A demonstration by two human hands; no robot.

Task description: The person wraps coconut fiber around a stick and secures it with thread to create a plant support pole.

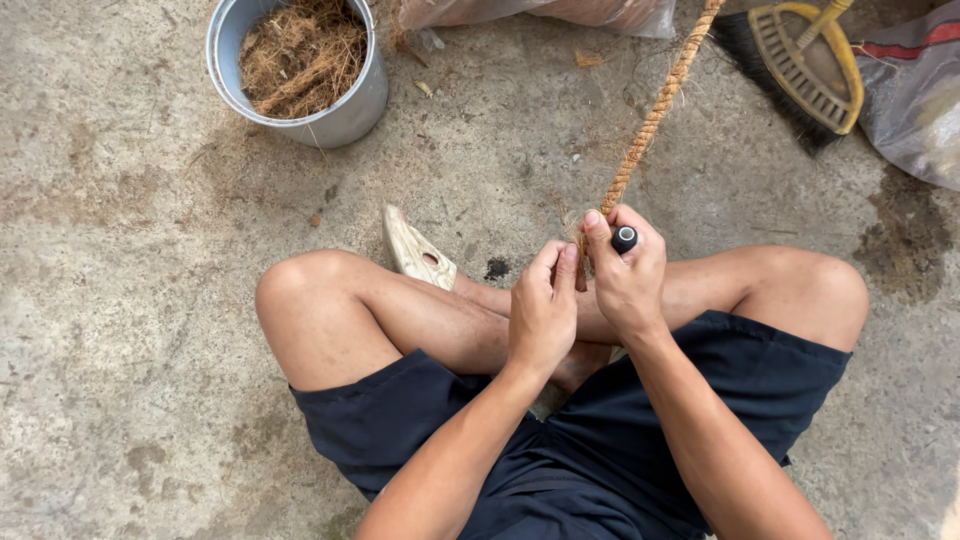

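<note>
I sit cross-legged on a concrete floor. A thick twisted coir rope (655, 110) runs from the top of the view down to my hands. My right hand (625, 275) grips the rope's near end and also holds a small black cylindrical tool (624, 239) between its fingers. Beside it, my left hand (543, 305) pinches loose fibres at the rope's end, with its fingertips touching those of the right hand. The very end of the rope is hidden behind my fingers.
A grey metal bucket (345, 115) of brown coir fibre stands at the upper left. A yellow-backed black brush (800, 60) lies at the upper right beside a grey sack (915, 95). A plastic bag (545, 12) lies at the top. A pale sandal (415, 250) rests by my knee.
</note>
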